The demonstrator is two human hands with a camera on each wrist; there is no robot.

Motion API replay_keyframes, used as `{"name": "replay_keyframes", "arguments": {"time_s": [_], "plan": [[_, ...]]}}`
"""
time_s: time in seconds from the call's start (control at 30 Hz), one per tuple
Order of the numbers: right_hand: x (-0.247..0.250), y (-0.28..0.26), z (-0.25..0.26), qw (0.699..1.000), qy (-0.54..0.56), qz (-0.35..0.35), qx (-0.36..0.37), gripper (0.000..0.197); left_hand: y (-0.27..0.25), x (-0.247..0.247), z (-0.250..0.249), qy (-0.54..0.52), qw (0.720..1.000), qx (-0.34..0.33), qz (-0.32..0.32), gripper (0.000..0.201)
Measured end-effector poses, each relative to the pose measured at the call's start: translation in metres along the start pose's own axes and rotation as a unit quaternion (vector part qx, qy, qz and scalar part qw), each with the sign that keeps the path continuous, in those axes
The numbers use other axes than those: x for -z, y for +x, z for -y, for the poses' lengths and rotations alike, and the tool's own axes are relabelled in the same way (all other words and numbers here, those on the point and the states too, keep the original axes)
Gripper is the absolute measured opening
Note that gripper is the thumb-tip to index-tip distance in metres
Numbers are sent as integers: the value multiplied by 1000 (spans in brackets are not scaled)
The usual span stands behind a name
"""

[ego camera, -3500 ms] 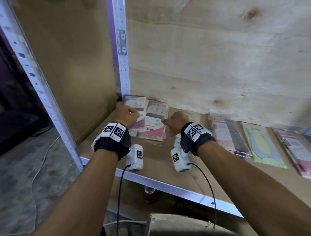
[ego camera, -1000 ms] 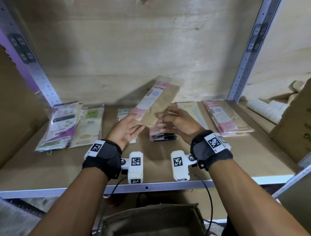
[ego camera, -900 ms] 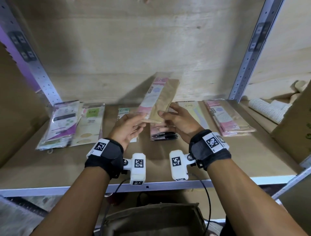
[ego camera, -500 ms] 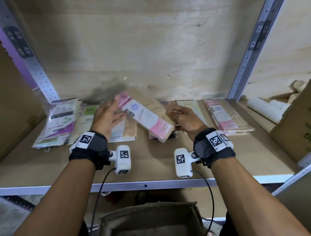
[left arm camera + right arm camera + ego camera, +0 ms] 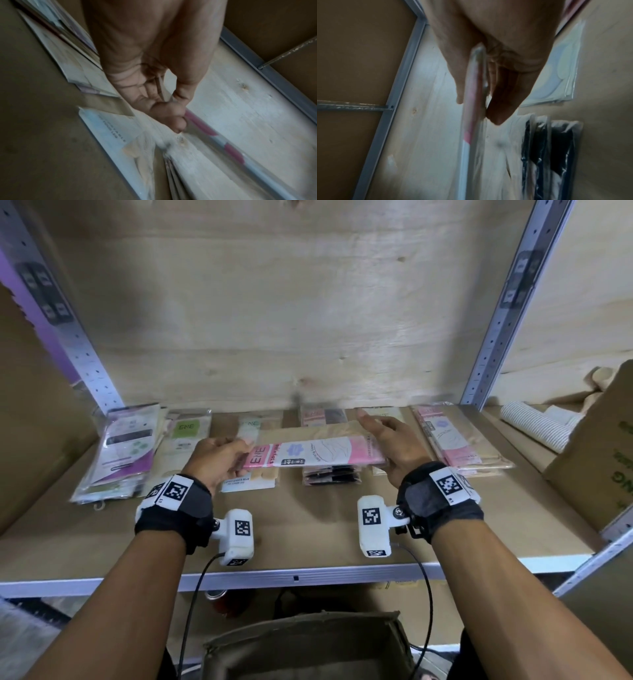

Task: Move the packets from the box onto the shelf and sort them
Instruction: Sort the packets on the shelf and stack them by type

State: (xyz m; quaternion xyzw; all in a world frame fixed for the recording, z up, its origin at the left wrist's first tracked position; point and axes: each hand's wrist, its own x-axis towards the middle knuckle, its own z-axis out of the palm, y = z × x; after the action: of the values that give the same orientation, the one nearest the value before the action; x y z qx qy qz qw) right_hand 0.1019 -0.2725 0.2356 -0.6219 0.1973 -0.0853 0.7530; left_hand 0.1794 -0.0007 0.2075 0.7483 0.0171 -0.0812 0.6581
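A long pink and tan packet (image 5: 315,455) hangs level above the brown shelf board (image 5: 308,529), its printed face toward me. My left hand (image 5: 239,453) pinches its left end between thumb and curled fingers, which the left wrist view confirms at the left hand (image 5: 178,111) on the packet's edge (image 5: 214,129). My right hand (image 5: 373,436) holds the right end. In the right wrist view the packet (image 5: 472,121) sits edge-on between the thumb and fingers of the right hand (image 5: 474,108). Under the packet lies a pile of black packets (image 5: 330,475).
Sorted piles lie along the back: purple packets (image 5: 126,446), green-labelled ones (image 5: 181,440), a pale one (image 5: 250,484), a yellowish one (image 5: 380,412), pink ones (image 5: 455,440). A cardboard box (image 5: 596,460) and a striped roll (image 5: 534,426) stand right. An open box (image 5: 308,645) sits below me.
The packet stood tilted upright a second ago; it has been turned flat and crosswise and lowered over the black pile, my left hand sliding out to its left end.
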Motion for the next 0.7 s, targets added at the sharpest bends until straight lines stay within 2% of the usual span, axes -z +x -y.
{"name": "replay_keyframes", "arguments": {"time_s": [0.07,0.17,0.27,0.33,0.43,0.53,0.7], "plan": [[0,-3,2,999,17,49,1,48,2,1,0,13,1000,3,-17,12],[3,-4,2,996,22,85,17,42,6,1,0,78,994,-27,-74,44],[2,-5,1,995,-47,76,33,56,8,-1,3,170,974,-90,-116,60],[0,-6,0,993,-73,81,42,61,9,2,2,191,967,-98,-135,63],[0,-5,-1,994,-43,91,42,50,12,6,-2,211,966,-86,-118,58],[1,-4,0,995,-21,92,40,43,11,7,-2,169,979,-85,-76,48],[5,-1,-2,998,-13,63,29,44,7,9,-8,85,995,-35,-32,47]]}}
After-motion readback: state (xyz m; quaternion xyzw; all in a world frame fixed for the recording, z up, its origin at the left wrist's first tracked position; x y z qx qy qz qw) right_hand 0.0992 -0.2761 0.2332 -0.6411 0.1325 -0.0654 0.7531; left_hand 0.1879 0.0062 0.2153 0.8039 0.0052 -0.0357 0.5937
